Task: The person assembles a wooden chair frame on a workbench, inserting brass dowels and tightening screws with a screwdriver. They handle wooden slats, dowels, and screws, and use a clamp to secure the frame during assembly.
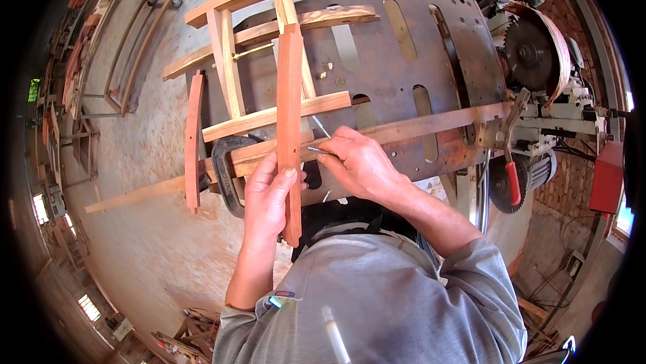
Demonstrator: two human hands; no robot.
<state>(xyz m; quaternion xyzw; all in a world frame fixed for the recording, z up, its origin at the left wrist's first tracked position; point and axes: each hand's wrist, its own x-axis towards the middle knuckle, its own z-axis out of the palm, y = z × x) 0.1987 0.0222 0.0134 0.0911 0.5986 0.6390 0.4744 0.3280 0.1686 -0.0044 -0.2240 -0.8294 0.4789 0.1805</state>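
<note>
A long reddish wooden rail (289,101) with stepped ends stands lengthwise in front of me, its near end at my shirt. My left hand (266,192) is closed around its lower part, the thumb pressed on its face. To the right, my right hand (360,161) is closed in a pinch on a slim metal rod (315,149) whose tip points at the rail's edge. Another thin metal piece (319,124) shows just beyond those fingers; whether it touches them I cannot tell. Behind the rail lies a pale wooden frame (229,61), partly covered by it.
A slotted metal table (377,54) bears the frame, a dark C-clamp (225,175), a long wooden strip (431,122) and a curved slat (194,142) at its left. A yellowish metal rod (252,52) spans the frame. Circular saw blades (531,51) and a red-handled lever (514,182) stand right.
</note>
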